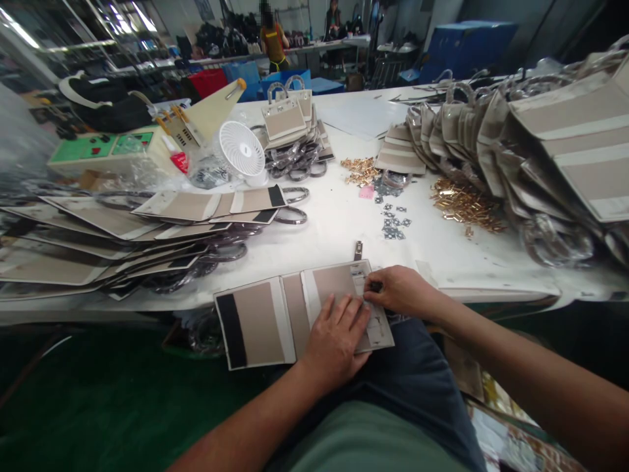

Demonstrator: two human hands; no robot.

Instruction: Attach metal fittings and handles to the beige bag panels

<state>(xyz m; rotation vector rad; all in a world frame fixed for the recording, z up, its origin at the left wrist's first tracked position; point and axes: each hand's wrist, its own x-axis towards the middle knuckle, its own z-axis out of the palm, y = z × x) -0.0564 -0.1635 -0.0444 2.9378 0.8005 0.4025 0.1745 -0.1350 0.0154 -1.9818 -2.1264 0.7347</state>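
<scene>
A flat beige bag panel [260,321] with white strips and a black band at its left end lies across my lap at the table's edge. My left hand [337,331] rests flat on its right half, fingers stretched out. At the panel's right end, my right hand [400,292] is closed in a pinch around something small and dark, too hidden to name. Just beyond the panel's upper edge is a small tab with a metal fitting [358,250]. Several small dark square plates [392,226] are scattered farther back on the white table [329,216].
Stacked bag panels with handles [196,206] fill the left side, and more bag pieces [580,144] crowd the right. Piles of gold-coloured fittings [464,206] lie by the right stack. A white fan [240,149] stands at the back left. Two people are in the background.
</scene>
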